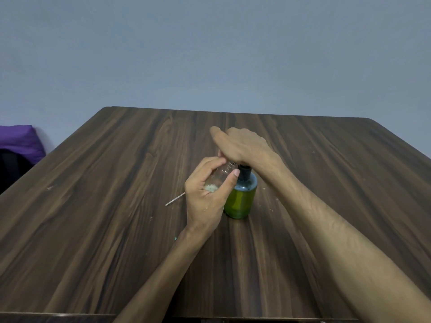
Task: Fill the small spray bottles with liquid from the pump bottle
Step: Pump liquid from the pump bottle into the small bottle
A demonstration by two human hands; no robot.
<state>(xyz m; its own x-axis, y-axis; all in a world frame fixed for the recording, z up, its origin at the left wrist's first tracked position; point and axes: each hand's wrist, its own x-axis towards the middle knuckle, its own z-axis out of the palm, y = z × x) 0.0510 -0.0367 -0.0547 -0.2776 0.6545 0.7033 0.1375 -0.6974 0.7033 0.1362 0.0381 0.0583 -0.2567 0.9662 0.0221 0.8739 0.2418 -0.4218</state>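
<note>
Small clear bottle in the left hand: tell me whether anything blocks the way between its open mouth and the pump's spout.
The right hand covers the pump head of the green pump bottle and hides the spout. The small clear bottle, gripped by the left hand, tilts its mouth under that hand. Nothing visible blocks it.

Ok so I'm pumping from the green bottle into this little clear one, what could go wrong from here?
1. The small clear bottle is held tilted in your left hand; its narrow mouth is hidden under your right hand, so liquid may miss it.
2. Pressing down on the green pump bottle, which nothing else steadies, could tip it.
3. The thin tube on the table could get knocked away.
</note>
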